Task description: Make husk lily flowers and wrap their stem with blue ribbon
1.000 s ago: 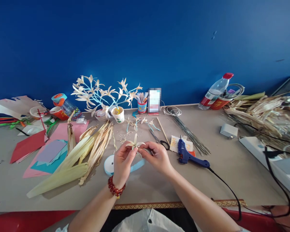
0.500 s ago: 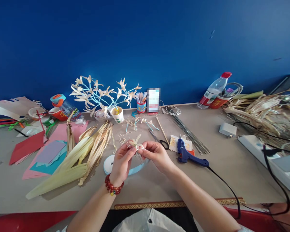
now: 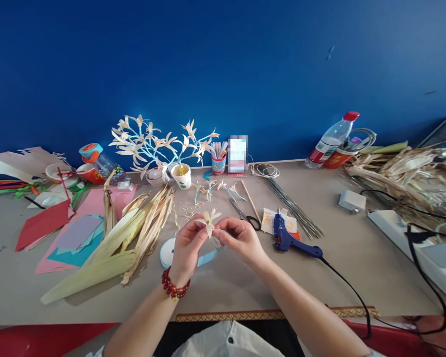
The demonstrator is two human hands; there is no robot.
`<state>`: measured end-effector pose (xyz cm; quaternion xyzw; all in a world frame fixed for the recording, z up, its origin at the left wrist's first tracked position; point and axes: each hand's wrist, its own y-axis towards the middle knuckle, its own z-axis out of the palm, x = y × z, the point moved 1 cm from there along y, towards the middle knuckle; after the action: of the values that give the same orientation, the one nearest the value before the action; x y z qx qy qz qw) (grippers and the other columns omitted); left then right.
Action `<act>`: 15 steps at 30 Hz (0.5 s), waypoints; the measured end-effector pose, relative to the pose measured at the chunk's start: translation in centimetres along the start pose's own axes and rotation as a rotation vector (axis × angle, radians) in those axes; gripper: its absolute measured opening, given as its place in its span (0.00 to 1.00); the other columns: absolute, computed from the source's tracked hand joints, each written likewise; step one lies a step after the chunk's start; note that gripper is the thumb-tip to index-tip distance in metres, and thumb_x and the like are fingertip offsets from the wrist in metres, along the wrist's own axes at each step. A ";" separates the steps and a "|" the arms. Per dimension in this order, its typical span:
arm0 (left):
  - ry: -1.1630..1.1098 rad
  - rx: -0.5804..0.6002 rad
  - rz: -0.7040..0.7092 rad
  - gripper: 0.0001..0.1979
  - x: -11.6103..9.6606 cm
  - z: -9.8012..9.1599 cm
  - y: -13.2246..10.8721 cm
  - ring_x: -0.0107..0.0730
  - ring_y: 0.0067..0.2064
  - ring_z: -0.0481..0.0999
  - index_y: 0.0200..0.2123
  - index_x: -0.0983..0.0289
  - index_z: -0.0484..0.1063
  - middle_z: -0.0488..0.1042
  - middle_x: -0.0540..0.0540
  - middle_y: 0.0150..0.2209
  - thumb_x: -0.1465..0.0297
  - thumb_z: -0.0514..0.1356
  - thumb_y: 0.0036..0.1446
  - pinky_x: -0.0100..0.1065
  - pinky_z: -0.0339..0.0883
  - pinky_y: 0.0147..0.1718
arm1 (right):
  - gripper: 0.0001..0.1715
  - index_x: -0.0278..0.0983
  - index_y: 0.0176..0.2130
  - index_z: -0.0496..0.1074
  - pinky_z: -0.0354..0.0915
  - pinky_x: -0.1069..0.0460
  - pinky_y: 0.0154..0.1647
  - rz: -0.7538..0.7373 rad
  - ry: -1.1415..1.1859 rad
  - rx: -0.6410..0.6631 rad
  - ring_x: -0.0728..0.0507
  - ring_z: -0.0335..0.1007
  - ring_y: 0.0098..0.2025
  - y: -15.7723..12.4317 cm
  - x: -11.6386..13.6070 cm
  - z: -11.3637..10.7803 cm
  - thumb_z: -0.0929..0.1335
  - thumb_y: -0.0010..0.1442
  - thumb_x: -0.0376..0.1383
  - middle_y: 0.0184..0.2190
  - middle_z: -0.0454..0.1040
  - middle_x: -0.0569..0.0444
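Head view: a blue wall [image 3: 223,64] backs the table [image 3: 230,292] beneath a held flower [image 3: 209,222].

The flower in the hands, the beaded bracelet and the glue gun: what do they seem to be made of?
Flower: probably dried corn husk; matt, cream, narrow petals resemble the husks. Beaded bracelet: glossy, dark red beads, perhaps stone, glass or plastic; the sheen can't settle it. Glue gun: likely moulded plastic, from its smooth, even blue.
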<state>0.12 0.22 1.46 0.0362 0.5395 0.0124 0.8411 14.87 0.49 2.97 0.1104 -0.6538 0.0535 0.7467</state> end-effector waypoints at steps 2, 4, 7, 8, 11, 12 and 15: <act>0.022 0.011 0.009 0.06 0.1 -0.1 0.0 0.30 0.38 0.71 0.29 0.63 0.74 0.70 0.52 0.37 0.68 0.67 0.53 0.30 0.66 0.41 | 0.18 0.34 0.30 0.74 0.54 0.55 0.23 0.026 0.024 0.001 0.52 0.57 0.22 0.1 -0.1 0.0 0.73 0.54 0.47 0.21 0.67 0.59; 0.026 0.019 0.016 0.06 0.0 -0.1 0.0 0.29 0.38 0.71 0.29 0.63 0.74 0.69 0.51 0.37 0.68 0.66 0.54 0.30 0.66 0.41 | 0.19 0.34 0.30 0.75 0.52 0.56 0.23 0.047 0.040 -0.010 0.52 0.55 0.22 0.1 -0.3 0.0 0.74 0.54 0.48 0.21 0.67 0.59; 0.026 0.004 0.008 0.07 -0.1 0.0 0.1 0.30 0.38 0.71 0.28 0.63 0.73 0.68 0.51 0.37 0.67 0.67 0.53 0.31 0.66 0.43 | 0.20 0.33 0.31 0.76 0.51 0.55 0.22 0.070 0.063 -0.017 0.52 0.53 0.22 0.2 -0.5 0.0 0.74 0.53 0.48 0.21 0.66 0.59; 0.027 -0.001 0.003 0.08 -0.1 0.0 0.1 0.30 0.38 0.71 0.27 0.63 0.73 0.68 0.51 0.37 0.67 0.67 0.53 0.31 0.66 0.43 | 0.20 0.33 0.32 0.76 0.50 0.55 0.22 0.077 0.073 -0.010 0.52 0.53 0.22 0.2 -0.5 0.0 0.74 0.53 0.49 0.20 0.66 0.59; 0.014 0.004 -0.017 0.09 -0.1 0.0 0.2 0.31 0.39 0.70 0.26 0.63 0.73 0.67 0.52 0.37 0.66 0.67 0.52 0.33 0.65 0.44 | 0.20 0.33 0.34 0.77 0.50 0.55 0.22 0.105 0.120 0.025 0.53 0.52 0.21 0.3 -0.5 0.0 0.75 0.53 0.48 0.20 0.65 0.60; 0.007 0.008 -0.025 0.09 -0.1 0.0 0.2 0.33 0.41 0.70 0.26 0.63 0.73 0.67 0.52 0.37 0.66 0.67 0.52 0.33 0.65 0.45 | 0.19 0.34 0.34 0.77 0.50 0.56 0.22 0.113 0.140 0.036 0.53 0.52 0.21 0.3 -0.4 0.0 0.75 0.52 0.48 0.20 0.64 0.60; -0.022 0.019 -0.049 0.08 -0.1 0.1 0.2 0.37 0.46 0.69 0.27 0.63 0.74 0.69 0.54 0.37 0.66 0.68 0.51 0.35 0.64 0.48 | 0.19 0.34 0.30 0.74 0.52 0.56 0.23 0.121 0.182 0.059 0.53 0.54 0.21 0.2 -0.2 0.0 0.75 0.51 0.48 0.19 0.64 0.60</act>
<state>0.18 0.45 1.63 0.0311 0.5312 -0.0139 0.8466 14.79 0.75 2.75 0.0871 -0.5868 0.1275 0.7949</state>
